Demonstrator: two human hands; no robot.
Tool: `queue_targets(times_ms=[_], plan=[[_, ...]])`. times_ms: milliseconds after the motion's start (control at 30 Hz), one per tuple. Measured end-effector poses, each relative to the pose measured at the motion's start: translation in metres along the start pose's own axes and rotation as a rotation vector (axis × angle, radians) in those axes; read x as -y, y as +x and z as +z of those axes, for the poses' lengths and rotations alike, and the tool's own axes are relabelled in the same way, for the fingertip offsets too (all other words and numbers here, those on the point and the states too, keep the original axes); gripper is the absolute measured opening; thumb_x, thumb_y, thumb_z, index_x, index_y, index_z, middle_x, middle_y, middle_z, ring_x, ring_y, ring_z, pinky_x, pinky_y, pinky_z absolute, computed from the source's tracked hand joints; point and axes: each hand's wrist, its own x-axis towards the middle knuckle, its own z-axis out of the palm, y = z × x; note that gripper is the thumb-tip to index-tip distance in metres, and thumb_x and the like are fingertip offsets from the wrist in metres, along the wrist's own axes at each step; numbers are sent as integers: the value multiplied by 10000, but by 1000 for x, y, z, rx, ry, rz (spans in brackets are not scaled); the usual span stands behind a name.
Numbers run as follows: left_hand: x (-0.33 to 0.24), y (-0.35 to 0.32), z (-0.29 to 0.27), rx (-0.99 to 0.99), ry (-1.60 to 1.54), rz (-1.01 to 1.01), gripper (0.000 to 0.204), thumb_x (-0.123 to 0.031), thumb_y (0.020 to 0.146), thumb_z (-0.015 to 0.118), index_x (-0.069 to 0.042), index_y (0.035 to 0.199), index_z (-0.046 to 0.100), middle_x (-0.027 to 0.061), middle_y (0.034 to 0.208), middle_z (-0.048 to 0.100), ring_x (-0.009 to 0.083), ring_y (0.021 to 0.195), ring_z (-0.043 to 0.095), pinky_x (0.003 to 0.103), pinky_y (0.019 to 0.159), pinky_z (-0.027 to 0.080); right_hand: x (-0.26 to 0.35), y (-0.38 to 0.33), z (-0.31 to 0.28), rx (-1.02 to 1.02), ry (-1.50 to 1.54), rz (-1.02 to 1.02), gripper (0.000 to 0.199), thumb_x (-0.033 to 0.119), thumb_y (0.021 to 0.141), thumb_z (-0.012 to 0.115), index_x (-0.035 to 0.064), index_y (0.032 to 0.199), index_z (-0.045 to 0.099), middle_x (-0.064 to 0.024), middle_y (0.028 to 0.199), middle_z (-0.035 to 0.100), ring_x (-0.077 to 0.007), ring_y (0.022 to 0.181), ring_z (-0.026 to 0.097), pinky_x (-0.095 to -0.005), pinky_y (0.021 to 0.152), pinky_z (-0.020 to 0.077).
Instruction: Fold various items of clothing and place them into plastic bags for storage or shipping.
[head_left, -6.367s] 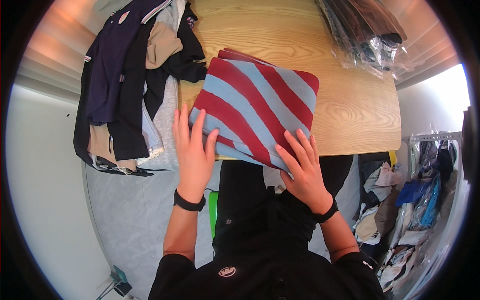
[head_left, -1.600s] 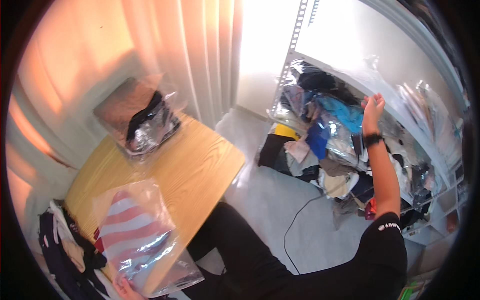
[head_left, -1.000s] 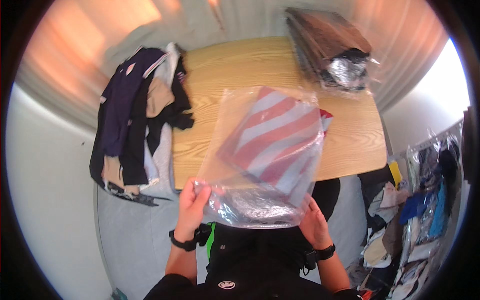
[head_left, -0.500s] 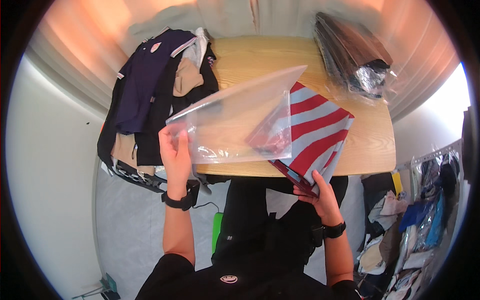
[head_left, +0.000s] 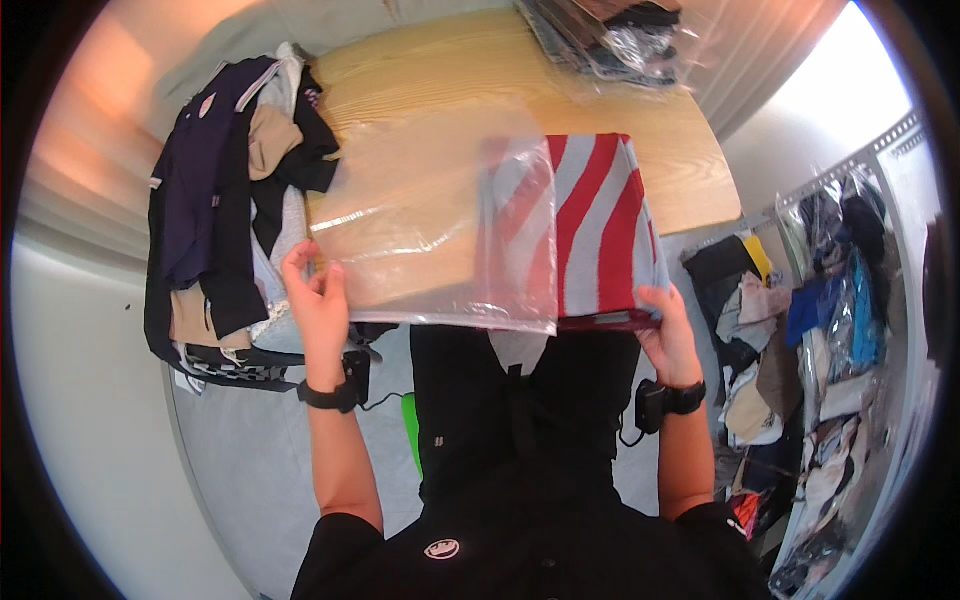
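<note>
A clear plastic bag [head_left: 400, 240] lies spread over the near part of the wooden table. My left hand [head_left: 320, 305] pinches it at its lower left corner, fingers curled with the thumb against the film. A folded knit garment with wavy red and light grey stripes [head_left: 603, 220] sits partly within the bag's right end; its left portion shows through the film. At the garment's lower right corner, my right hand [head_left: 670, 330] grips the folded edge, thumb on top and fingers partly hidden beneath.
Piled clothes [head_left: 215, 190], navy, black and beige, lie along the left side of the wooden table [head_left: 420, 70]. Bagged garments [head_left: 610, 40] are stacked at its far right. To the right, a metal rack [head_left: 850, 160] stands beside more clothes and plastic-wrapped items.
The striped garment has turned more upright and slid farther into the bag. The bag has come down flatter over the table. My view has shifted to the right.
</note>
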Motion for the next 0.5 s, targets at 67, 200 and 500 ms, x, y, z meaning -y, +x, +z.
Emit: queue_targets(times_ms=[67, 200, 500], plan=[[0, 8, -5, -17, -25, -98, 320, 17, 891, 533, -50, 1179, 410, 122, 1279, 482, 111, 801, 578, 215, 677, 461, 2, -4, -14, 106, 680, 30, 462, 307, 930, 510, 11, 1282, 473, -121, 1239, 577, -253, 1098, 584, -397, 937, 467], [0, 11, 4, 92, -35, -63, 187, -4, 892, 549, -43, 1057, 472, 122, 1255, 504, 142, 879, 588, 250, 735, 486, -23, -7, -16, -173, 837, -90, 618, 507, 958, 339, 87, 1410, 375, -112, 1442, 406, -319, 1326, 367, -501, 1095, 286], [-57, -32, 48, 503, 518, 815, 371, -123, 740, 738, -45, 1083, 619, 115, 1135, 596, 314, 1032, 572, 366, 880, 464, -51, -8, -4, -100, 830, -40, 680, 573, 949, 268, 134, 1468, 235, -89, 1510, 285, -311, 1364, 300, -498, 1103, 276]])
